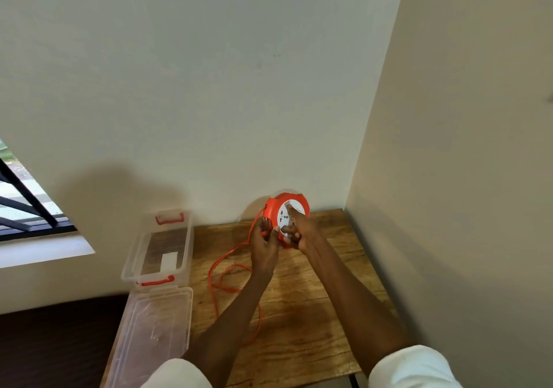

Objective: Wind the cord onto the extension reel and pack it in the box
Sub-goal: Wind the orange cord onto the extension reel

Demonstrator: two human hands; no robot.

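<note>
An orange extension reel [274,208] with a white socket face is held up above the far part of the wooden table [314,313], tilted on its edge. My left hand [264,245] grips its lower left rim where the orange cord [223,263] leaves it. My right hand [299,230] lies over the white face, fingers closed on the reel's centre. The cord hangs down and lies in loose loops on the table, partly hidden by my left forearm. A clear plastic box [158,248] with orange clips stands open at the table's left edge.
The box's clear lid [152,336] lies flat in front of the box, at the table's left edge. Walls close the table in at the back and right. A window [24,202] with dark bars is at the left.
</note>
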